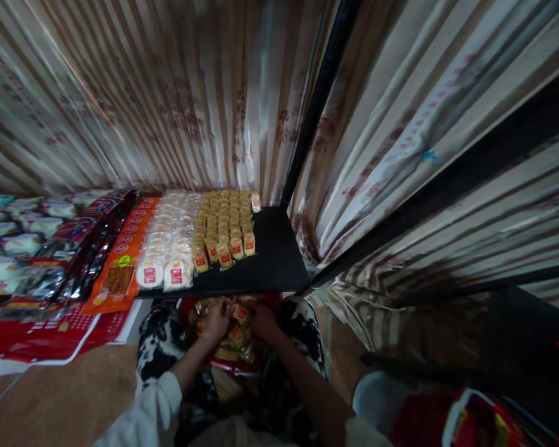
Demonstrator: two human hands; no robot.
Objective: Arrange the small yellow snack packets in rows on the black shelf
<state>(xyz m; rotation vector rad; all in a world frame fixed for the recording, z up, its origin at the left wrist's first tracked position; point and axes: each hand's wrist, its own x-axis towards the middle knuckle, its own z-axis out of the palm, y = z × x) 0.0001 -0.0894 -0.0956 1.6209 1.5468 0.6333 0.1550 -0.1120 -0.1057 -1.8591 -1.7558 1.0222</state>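
Both my hands are low in the head view, over a crinkly bag of small yellow snack packs [233, 347] resting on my lap. My left hand [215, 321] is curled with its fingers closed on the top of the bag. My right hand [259, 319] is closed beside it, pinching one small yellow pack [240, 313] between the two hands. Just beyond them lies a black shelf board [274, 261] with rows of the same yellow packs [226, 226] laid out in lines.
White round packs [168, 248] lie left of the yellow rows, then orange packets [121, 267], dark glossy packets [74, 248] and more wrapped goods [9, 230]. Striped curtain [168, 93] hangs behind. A black post [317, 99] rises at the shelf's right corner.
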